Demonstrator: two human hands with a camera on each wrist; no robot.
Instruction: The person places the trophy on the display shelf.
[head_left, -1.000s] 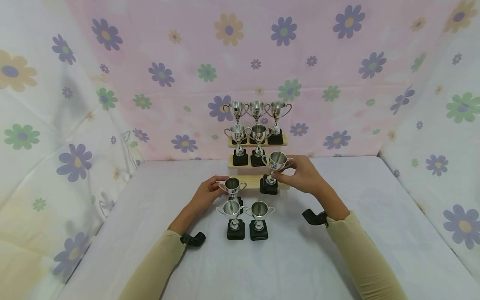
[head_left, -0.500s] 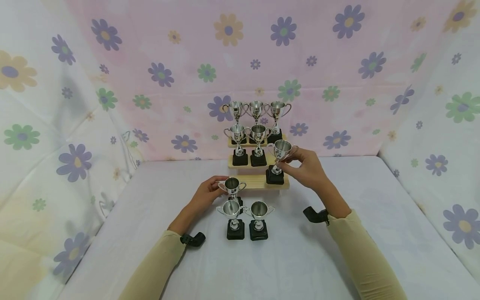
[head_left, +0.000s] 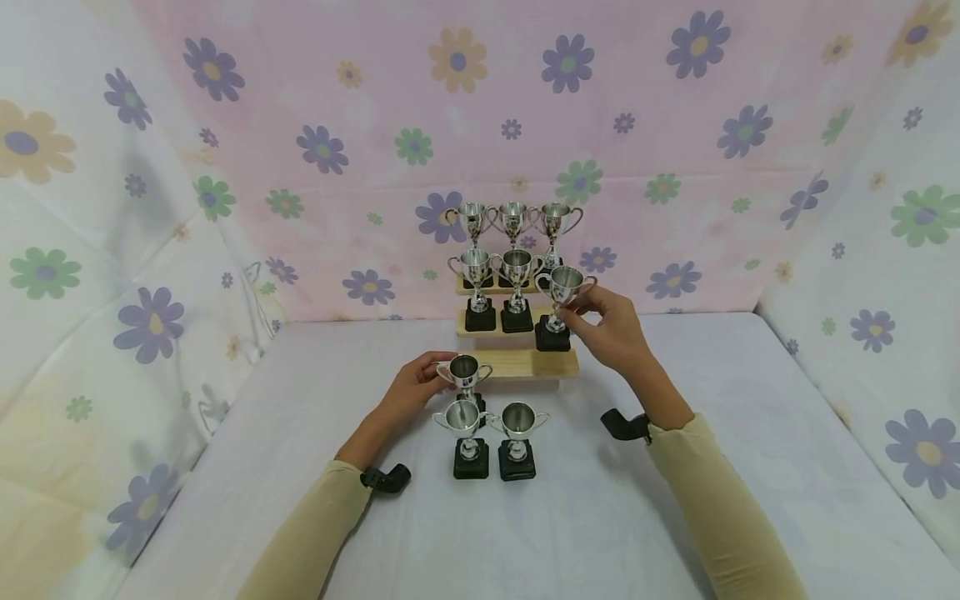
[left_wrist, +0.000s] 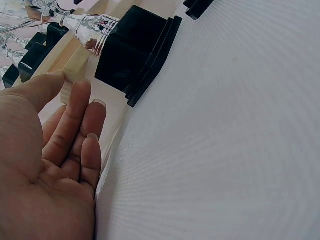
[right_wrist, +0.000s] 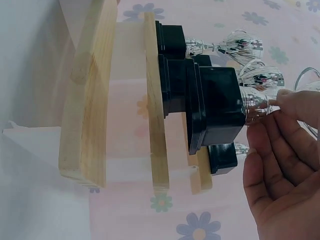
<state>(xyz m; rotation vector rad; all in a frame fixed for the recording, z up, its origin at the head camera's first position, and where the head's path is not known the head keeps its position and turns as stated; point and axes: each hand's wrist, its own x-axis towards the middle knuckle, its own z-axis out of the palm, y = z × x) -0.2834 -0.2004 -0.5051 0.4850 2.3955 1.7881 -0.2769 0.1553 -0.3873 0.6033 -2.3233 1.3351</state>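
My right hand (head_left: 581, 310) pinches a silver trophy (head_left: 564, 287) by its stem and bowl. Its black base (head_left: 552, 337) is at the right end of the middle step of a wooden stepped stand (head_left: 525, 364). The right wrist view shows that base (right_wrist: 215, 112) against the stand's plank (right_wrist: 155, 100), with my right hand (right_wrist: 272, 107) at the stem; I cannot tell whether it rests there. My left hand (head_left: 420, 382) lies beside another trophy (head_left: 466, 371) on the table, fingers relaxed at its handle. In the left wrist view the fingers (left_wrist: 80, 107) are straight, short of that trophy's base (left_wrist: 135, 50).
Two more trophies (head_left: 465, 433) (head_left: 518, 433) stand on the white table (head_left: 675, 517) before the stand. Three trophies fill the top step (head_left: 512, 221) and two stand on the middle step (head_left: 495, 275). Flowered cloth walls (head_left: 337, 125) close in the back and sides.
My right hand has carried its trophy up and back from the bottom step to the middle step. The left hand has stayed put.
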